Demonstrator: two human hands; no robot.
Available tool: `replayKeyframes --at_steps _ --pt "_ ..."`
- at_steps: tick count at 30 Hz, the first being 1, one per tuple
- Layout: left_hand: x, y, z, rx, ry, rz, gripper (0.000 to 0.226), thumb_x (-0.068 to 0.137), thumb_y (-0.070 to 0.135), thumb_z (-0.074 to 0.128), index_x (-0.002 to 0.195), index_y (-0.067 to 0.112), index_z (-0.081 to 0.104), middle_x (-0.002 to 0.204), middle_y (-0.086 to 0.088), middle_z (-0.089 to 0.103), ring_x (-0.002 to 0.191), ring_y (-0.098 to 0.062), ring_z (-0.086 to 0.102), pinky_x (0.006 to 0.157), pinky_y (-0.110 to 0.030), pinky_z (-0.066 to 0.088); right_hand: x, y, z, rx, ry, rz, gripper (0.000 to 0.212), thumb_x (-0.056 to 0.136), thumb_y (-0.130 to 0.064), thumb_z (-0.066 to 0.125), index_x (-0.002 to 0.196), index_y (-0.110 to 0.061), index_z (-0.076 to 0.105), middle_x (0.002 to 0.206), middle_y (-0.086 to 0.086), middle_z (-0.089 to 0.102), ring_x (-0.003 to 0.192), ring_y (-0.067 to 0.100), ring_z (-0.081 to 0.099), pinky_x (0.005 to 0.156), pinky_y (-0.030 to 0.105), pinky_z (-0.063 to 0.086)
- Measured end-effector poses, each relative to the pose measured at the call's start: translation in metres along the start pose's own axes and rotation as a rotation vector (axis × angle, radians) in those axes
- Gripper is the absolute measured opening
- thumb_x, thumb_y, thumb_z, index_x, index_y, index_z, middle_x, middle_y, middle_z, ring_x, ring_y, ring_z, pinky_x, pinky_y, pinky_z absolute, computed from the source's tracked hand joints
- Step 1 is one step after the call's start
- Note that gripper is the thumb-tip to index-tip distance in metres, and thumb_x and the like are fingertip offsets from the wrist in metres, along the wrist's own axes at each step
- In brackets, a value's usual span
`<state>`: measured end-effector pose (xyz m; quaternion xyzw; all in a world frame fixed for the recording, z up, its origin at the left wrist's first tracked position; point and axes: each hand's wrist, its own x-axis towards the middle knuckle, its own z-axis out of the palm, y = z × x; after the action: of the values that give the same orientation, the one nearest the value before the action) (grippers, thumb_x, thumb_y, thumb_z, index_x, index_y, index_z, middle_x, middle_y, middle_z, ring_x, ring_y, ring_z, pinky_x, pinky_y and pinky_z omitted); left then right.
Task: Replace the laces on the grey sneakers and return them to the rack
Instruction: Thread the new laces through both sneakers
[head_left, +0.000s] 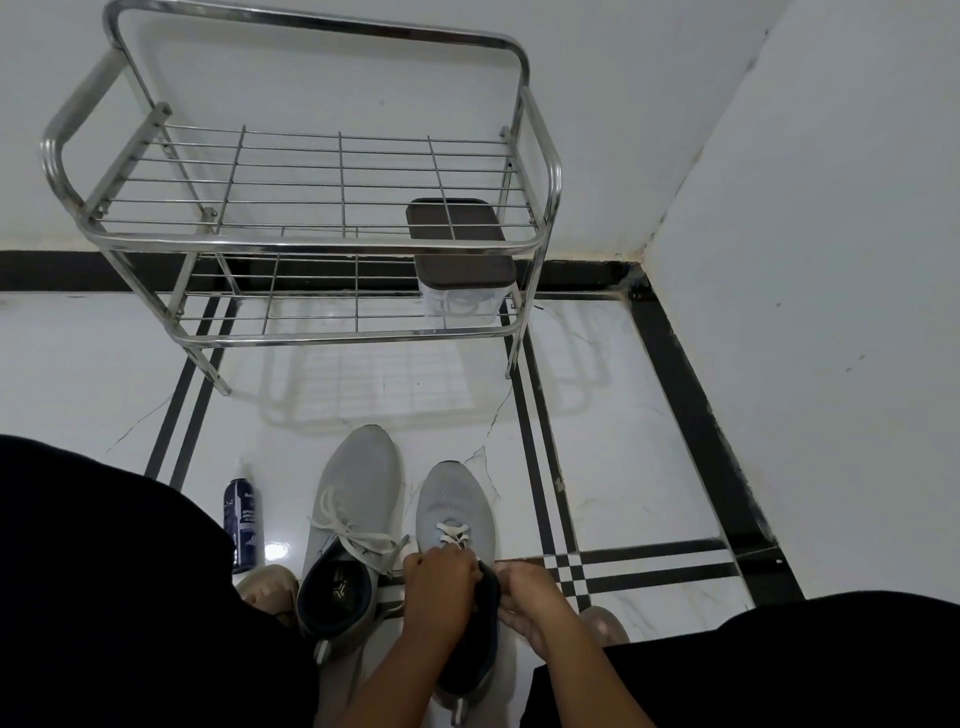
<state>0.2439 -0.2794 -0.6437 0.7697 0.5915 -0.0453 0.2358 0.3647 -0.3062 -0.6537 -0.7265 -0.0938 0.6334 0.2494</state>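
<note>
With both the left hand (441, 574) and right hand (524, 590) curled pinching the white lace (451, 535) at the right grey sneaker (454, 506), even tension across the eyelets would serve best

Spray bottle (241, 519), dark blue, standing on the floor left of the sneakers: white lettering and a pale graphic on its label; the characters are too small and blurred to read. Left sneaker's insole (337, 592): a pale emblem, not legible as text; no other text, numbers or signs visible.
</note>
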Motion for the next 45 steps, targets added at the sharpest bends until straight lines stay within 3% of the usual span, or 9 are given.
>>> replayKeyframes --at_steps 8,12,16,21,31,36,39,42,45 --pt "-0.019 -0.016 -0.001 -0.066 0.093 -0.173 0.038 0.083 0.055 0.058 0.110 0.031 0.044 0.119 0.010 0.042 0.117 -0.015 0.041 0.094 -0.030 0.034 0.002 0.000 0.005 0.079 0.027 0.014 0.017 0.092 0.003 0.049 0.081 -0.002 0.061 0.095 0.026 0.067 0.076 0.024 0.061 0.075 0.035 0.058" --pt "-0.026 -0.023 -0.002 -0.073 0.112 -0.190 0.026 0.087 0.049 0.055 0.106 0.032 0.047 0.121 0.009 0.046 0.118 -0.016 0.042 0.090 -0.031 0.036 -0.003 -0.001 0.006 0.058 -0.020 0.006 0.018 0.092 0.005 0.048 0.081 -0.004 0.058 0.086 0.018 0.064 0.069 0.021 0.064 0.058 0.027 0.058" --pt "-0.026 -0.023 -0.008 -0.007 0.158 -0.147 0.024 0.089 0.050 0.049 0.106 0.033 0.046 0.118 0.009 0.048 0.116 -0.016 0.045 0.090 -0.030 0.035 -0.004 0.001 0.007 0.020 -0.056 -0.034 0.008 0.093 -0.001 0.052 0.088 -0.007 0.054 0.088 0.014 0.057 0.063 0.017 0.055 0.088 0.044 0.055" --pt "-0.030 -0.021 -0.008 0.042 0.152 -0.060 0.026 0.090 0.050 0.047 0.109 0.033 0.045 0.119 0.008 0.044 0.112 -0.017 0.044 0.090 -0.031 0.035 -0.012 -0.002 0.008 0.025 -0.019 -0.024 0.014 0.092 0.002 0.046 0.089 -0.009 0.054 0.083 0.011 0.061 0.063 0.016 0.056 0.057 0.023 0.049" --pt "-0.025 -0.042 -0.019 -0.130 -0.142 -0.112 0.035 0.085 0.036 0.058 0.113 0.022 0.041 0.119 -0.001 0.052 0.112 -0.023 0.053 0.090 -0.038 0.045 -0.004 -0.002 0.013 -0.214 -0.029 -0.120 0.011 0.087 -0.021 0.067 0.082 -0.015 0.060 0.083 0.005 0.062 0.078 0.016 0.060 0.071 0.027 0.055" --pt "-0.022 -0.038 -0.029 0.042 0.068 0.026 0.033 0.083 0.037 0.062 0.108 0.025 0.045 0.115 0.004 0.046 0.105 -0.019 0.049 0.085 -0.032 0.041 -0.001 -0.001 0.015 -0.242 -0.001 -0.140 0.007 0.089 -0.021 0.064 0.087 -0.014 0.062 0.101 0.010 0.066 0.098 0.022 0.063 0.077 0.029 0.057" --pt "-0.029 -0.030 -0.025 0.201 0.040 0.146 0.024 0.079 0.039 0.062 0.101 0.030 0.062 0.111 0.002 0.050 0.108 -0.024 0.048 0.088 -0.041 0.037 0.000 -0.001 0.015 -0.251 0.002 -0.141 0.008 0.089 -0.021 0.064 0.085 -0.014 0.061 0.099 0.011 0.065 0.092 0.022 0.062 0.073 0.028 0.056" --pt "-0.033 -0.032 -0.010 0.300 -0.047 0.156 0.031 0.048 0.039 0.082 0.076 0.033 0.071 0.105 0.001 0.063 0.101 -0.026 0.047 0.079 -0.050 0.047 -0.001 -0.001 0.015 -0.253 0.005 -0.142 0.009 0.090 -0.021 0.063 0.083 -0.015 0.061 0.095 0.009 0.063 0.090 0.021 0.061 0.073 0.028 0.057" --pt "-0.038 -0.029 -0.008 0.335 -0.060 0.146 0.028 0.079 0.033 0.064 0.107 0.029 0.067 0.137 -0.005 0.043 0.129 -0.032 0.030 0.104 -0.060 0.026 0.002 0.000 0.015 -0.253 0.014 -0.139 0.008 0.090 -0.021 0.063 0.088 -0.014 0.062 0.106 0.011 0.066 0.100 0.022 0.063 0.078 0.029 0.058"
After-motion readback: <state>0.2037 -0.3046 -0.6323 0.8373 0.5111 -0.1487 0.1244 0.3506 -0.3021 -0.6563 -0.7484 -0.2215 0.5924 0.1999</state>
